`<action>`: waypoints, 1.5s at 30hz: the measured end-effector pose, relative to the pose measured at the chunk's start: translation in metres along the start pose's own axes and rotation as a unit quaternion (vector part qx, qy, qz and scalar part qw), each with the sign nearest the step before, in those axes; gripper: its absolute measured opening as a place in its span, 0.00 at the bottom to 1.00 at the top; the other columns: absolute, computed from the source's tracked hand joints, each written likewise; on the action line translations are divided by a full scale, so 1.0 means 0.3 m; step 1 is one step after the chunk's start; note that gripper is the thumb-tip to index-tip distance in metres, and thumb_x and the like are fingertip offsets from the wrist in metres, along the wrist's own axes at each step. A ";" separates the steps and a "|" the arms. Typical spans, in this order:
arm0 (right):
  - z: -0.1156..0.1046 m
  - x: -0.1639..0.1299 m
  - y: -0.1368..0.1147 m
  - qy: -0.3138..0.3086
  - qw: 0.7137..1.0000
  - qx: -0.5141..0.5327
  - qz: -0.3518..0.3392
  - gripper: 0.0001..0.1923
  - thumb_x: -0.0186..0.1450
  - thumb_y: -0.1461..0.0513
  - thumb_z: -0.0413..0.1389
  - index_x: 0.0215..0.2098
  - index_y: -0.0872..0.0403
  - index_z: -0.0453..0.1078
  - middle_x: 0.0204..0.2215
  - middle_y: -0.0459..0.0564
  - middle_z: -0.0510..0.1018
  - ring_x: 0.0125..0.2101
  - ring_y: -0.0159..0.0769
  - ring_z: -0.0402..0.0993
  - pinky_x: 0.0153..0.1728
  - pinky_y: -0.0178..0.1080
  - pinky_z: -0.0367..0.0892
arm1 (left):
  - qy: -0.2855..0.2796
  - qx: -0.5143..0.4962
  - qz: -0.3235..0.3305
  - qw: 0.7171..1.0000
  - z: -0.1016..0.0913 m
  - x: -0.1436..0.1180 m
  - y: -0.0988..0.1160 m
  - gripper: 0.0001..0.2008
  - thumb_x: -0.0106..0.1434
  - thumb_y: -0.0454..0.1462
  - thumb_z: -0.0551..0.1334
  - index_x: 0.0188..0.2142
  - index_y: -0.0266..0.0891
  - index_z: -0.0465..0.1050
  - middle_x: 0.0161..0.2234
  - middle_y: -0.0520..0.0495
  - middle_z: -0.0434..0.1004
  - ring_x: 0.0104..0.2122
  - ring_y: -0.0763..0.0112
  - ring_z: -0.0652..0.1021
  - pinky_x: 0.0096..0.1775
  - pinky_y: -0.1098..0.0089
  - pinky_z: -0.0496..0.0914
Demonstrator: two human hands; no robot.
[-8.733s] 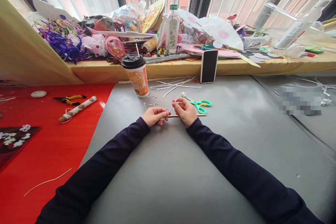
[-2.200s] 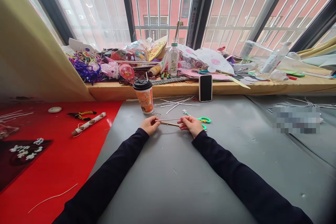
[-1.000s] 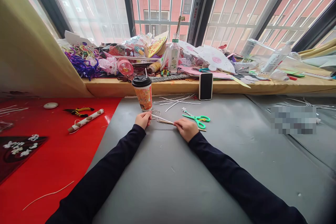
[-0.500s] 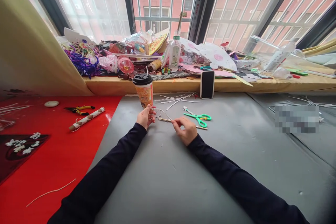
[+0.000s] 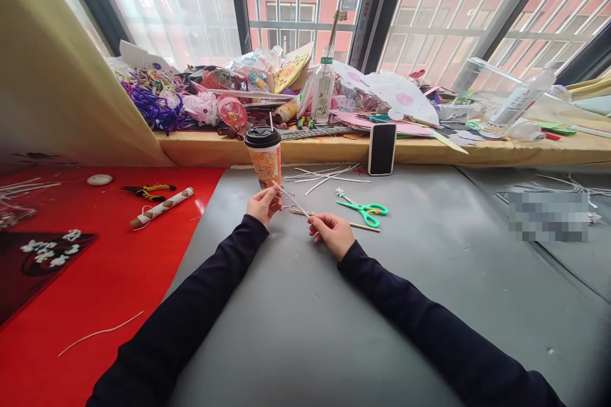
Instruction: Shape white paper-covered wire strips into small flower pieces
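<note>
A thin pale strip (image 5: 290, 196) runs between my two hands, just above the grey table. My left hand (image 5: 263, 205) pinches its upper left end, right in front of the paper cup (image 5: 265, 162) with a black lid. At the lower right end, the fingertips of my right hand (image 5: 333, 234) are closed on the same strip. Beneath and behind it lies a thin stick (image 5: 365, 226), partly covered by my right hand. Green-handled scissors (image 5: 366, 211) rest beyond that hand, and a small white flower (image 5: 339, 192) lies by their blades.
Loose white strips (image 5: 329, 177) lie behind my hands, near a phone (image 5: 382, 149) propped against the ledge. On the red surface to the left are pliers (image 5: 149, 191), a wrapped roll (image 5: 162, 208) and a pale cord (image 5: 101, 332). Craft materials crowd the windowsill.
The strip between my hands was bowed upward and is now straight, slanting down to the right. My right hand has shifted slightly. The whole view has tilted a little.
</note>
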State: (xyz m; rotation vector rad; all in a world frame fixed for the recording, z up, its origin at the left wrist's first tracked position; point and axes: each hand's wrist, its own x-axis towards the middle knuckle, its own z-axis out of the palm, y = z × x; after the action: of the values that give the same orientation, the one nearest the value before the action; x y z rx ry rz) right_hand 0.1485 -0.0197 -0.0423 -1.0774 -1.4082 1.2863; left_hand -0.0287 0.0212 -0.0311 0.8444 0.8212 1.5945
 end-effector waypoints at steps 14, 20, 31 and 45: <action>0.029 -0.033 -0.022 -0.110 0.902 -0.359 -0.212 0.13 0.60 0.61 0.43 0.18 0.55 0.54 0.16 0.41 0.57 0.19 0.24 0.52 0.22 0.30 0.48 | 0.113 0.090 -0.081 0.986 -0.018 0.021 -0.035 0.08 0.41 0.34 0.64 0.20 0.29 0.71 0.15 0.51 0.66 0.13 0.81 0.65 0.16 0.76 0.60; 0.043 -0.045 -0.043 -0.133 0.900 -0.322 -0.264 0.12 0.59 0.63 0.43 0.18 0.55 0.50 0.17 0.41 0.55 0.20 0.25 0.50 0.23 0.31 0.48 | 0.112 0.087 -0.094 0.985 -0.005 0.013 -0.027 0.06 0.40 0.32 0.63 0.19 0.28 0.71 0.15 0.50 0.67 0.13 0.82 0.63 0.14 0.77 0.57; -0.016 -0.041 -0.062 -0.214 0.973 -0.028 -0.077 0.17 0.59 0.53 0.42 0.18 0.55 0.55 0.17 0.43 0.58 0.20 0.26 0.54 0.23 0.32 0.56 | -0.043 -0.047 -0.045 0.997 0.039 -0.031 0.057 0.12 0.47 0.38 0.63 0.31 0.33 0.72 0.20 0.53 0.65 0.18 0.83 0.67 0.21 0.77 0.64; -0.016 -0.024 -0.028 -0.119 0.982 -0.124 -0.079 0.19 0.54 0.53 0.52 0.39 0.55 0.69 0.26 0.48 0.74 0.21 0.27 0.65 0.22 0.31 0.60 | -0.059 0.021 -0.051 0.997 0.075 -0.070 0.008 0.11 0.47 0.38 0.64 0.28 0.31 0.71 0.18 0.51 0.67 0.17 0.80 0.69 0.21 0.75 0.64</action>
State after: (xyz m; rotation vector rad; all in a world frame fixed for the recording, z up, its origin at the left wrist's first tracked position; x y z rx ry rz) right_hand 0.1545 -0.0265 -0.0341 -0.9728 -1.8356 1.1758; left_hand -0.0073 0.0018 -0.0198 0.9032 0.8026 1.4285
